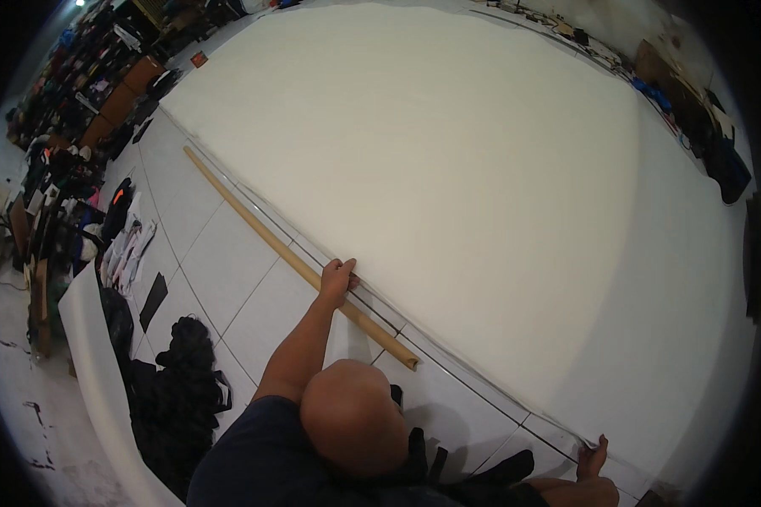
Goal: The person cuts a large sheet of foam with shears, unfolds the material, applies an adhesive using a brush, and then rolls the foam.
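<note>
Left hand (338, 276) clenched on a long tan cardboard tube (287, 253); right hand (593, 457) pinches the edge of a wide white fabric sheet (482, 186) on the tiled floor (228, 270).

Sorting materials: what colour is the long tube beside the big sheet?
Light brown, like cardboard; the tube shows best in the head view.

Dark navy short-sleeved shirt, bare forearms.

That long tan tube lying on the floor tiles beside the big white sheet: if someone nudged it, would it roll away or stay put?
The cardboard tube is round with an open, hollow end, so it would probably roll easily on the smooth floor tiles and feel light for its length. It lies dead straight, so likely stiff. The left hand rests on it beside the white sheet.
</note>
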`<state>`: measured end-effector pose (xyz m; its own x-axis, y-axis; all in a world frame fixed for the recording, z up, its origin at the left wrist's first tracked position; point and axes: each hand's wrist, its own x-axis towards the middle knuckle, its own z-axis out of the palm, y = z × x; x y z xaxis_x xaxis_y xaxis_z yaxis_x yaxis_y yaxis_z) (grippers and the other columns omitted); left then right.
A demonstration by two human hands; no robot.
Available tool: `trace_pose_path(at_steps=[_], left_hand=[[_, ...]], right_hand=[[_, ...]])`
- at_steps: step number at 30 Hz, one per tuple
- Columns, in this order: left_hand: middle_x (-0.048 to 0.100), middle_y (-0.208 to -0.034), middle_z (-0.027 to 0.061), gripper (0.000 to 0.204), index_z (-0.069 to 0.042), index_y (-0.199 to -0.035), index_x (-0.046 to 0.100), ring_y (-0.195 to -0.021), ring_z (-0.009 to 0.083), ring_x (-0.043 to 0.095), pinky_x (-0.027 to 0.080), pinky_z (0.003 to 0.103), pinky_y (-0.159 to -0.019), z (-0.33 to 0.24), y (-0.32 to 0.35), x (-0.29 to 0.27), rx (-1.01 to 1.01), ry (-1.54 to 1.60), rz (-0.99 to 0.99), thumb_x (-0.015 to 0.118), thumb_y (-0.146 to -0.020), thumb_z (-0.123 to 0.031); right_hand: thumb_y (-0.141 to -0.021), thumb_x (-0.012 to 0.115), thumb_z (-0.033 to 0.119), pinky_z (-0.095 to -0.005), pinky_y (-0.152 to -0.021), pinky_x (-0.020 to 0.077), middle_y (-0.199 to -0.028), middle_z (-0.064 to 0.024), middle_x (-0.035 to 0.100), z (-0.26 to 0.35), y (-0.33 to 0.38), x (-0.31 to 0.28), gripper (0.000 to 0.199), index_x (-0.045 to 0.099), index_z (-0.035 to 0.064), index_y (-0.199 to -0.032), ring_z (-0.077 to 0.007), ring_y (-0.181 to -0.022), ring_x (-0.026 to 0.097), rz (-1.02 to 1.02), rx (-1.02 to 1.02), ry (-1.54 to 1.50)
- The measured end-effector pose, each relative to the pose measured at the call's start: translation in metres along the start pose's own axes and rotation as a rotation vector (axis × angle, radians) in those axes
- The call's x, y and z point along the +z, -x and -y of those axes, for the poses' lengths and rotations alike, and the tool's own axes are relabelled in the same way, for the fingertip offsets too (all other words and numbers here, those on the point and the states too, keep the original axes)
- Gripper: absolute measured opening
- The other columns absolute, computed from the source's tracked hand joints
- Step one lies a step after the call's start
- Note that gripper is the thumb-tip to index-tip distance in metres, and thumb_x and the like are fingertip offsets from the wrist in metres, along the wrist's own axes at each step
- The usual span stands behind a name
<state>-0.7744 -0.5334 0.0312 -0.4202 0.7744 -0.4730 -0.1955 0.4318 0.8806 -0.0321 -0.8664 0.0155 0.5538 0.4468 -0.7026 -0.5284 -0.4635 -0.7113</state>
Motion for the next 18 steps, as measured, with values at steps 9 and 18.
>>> trace_pose_path(at_steps=[9,18], left_hand=[[0.055,-0.066,0.0096,0.030,0.000,-0.076,0.050,-0.050,0.0146,0.052,0.041,0.030,-0.043,0.003,0.008,0.006,0.097,-0.108,-0.090,0.066,-0.089,-0.022],[0.058,-0.114,0.0264,0.064,0.005,-0.120,0.043,-0.111,0.0405,0.054,0.041,0.047,-0.097,-0.010,0.002,0.037,0.327,-0.703,-0.299,0.074,-0.080,-0.034]], right_hand=[[-0.090,0.059,0.043,-0.0293,-0.056,0.0403,-0.084,-0.0037,0.054,-0.006,0.006,0.003,0.031,0.052,0.0126,-0.091,-0.0160,-0.072,0.052,-0.023,0.012,0.037],[-0.095,0.048,0.036,-0.0405,-0.075,0.0482,-0.104,-0.0099,0.055,-0.024,0.012,-0.031,0.040,0.045,0.0093,-0.125,-0.0241,-0.090,0.056,0.125,-0.067,0.032]])
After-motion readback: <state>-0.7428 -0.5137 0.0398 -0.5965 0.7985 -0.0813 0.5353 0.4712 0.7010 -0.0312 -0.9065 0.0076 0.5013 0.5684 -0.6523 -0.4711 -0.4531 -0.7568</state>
